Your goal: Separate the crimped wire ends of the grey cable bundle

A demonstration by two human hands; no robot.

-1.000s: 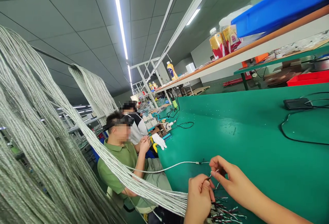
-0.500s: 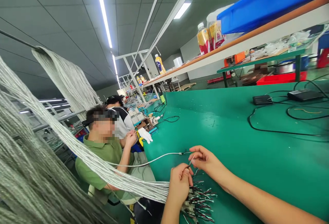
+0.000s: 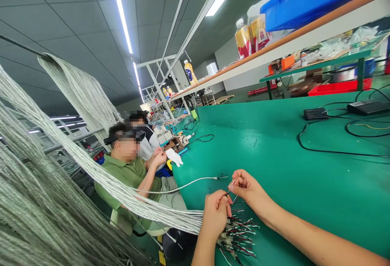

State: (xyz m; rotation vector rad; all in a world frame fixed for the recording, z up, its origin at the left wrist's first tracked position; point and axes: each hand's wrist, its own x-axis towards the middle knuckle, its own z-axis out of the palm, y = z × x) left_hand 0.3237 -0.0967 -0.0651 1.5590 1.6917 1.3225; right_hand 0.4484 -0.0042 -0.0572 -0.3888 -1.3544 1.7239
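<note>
- Thin wires (image 3: 229, 189) show between the person's two hands, over the worktop (image 3: 274, 136); the left hand (image 3: 217, 211) pinches them at their dark end (image 3: 226, 194), while the right hand (image 3: 244, 184) seems to pinch a pale tip (image 3: 233, 182).
- Too hard a tug from the right could, I'd guess, snap a strand or pull it from the left's grip.
- Loose wire ends (image 3: 240, 231) fan out just beside the left hand; a stray one could snag there.
- Braided cables (image 3: 164, 211) run past the seated co-worker (image 3: 126, 180); a bump from that side might jerk them.
- One lone cable (image 3: 198, 183) ends near the right hand, where a sweep could brush it aside.
</note>
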